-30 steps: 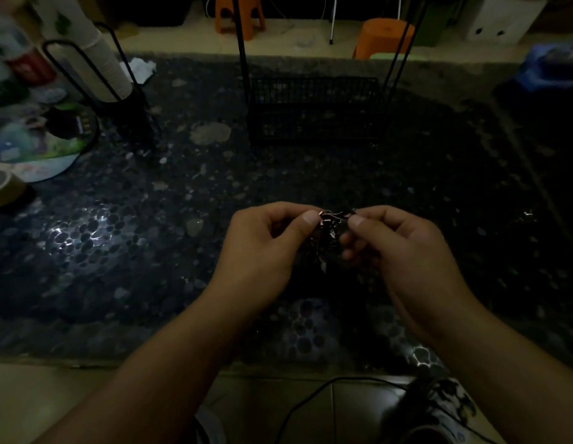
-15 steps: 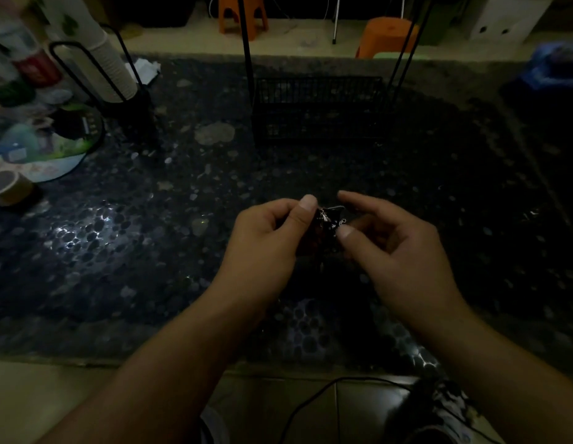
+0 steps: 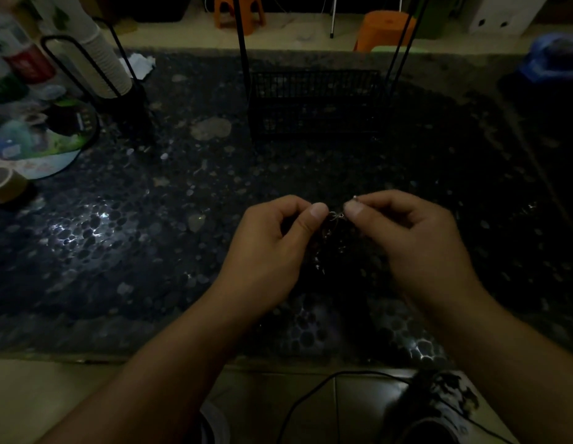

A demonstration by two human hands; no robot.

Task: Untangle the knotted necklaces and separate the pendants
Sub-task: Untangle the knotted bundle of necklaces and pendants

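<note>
Between the two hands a small bright snarl of the knotted necklaces [image 3: 337,215] catches the light, held up in the air above the near middle of the desk [image 3: 125,225]. The left hand [image 3: 272,248] has its fingers curled, and its grip pinches the left side of the tangle between thumb tip and forefinger. The right hand [image 3: 413,238] mirrors it just to the right, its grip pinching the other side of the same snarl, with a tiny shiny bit showing at the fingertips. The two thumbs sit near each other with only the chain between them. Below the pinch, faint glints trail down into the dark gap between the palms; whether they are chain or pendants cannot be told in this dim light.

The desk is a dark, pebble-patterned surface with a bright reflection on its left part. On the far middle stands a black wire basket [image 3: 314,104]. On the far left a black wire holder [image 3: 86,72] keeps a leaning stack of paper cups [image 3: 93,49], with a round colourful fan-like object [image 3: 38,145] and a roll of tape [image 3: 6,184] nearer on the left edge. Beyond the desk, on the floor, are two orange stools [image 3: 387,30].
</note>
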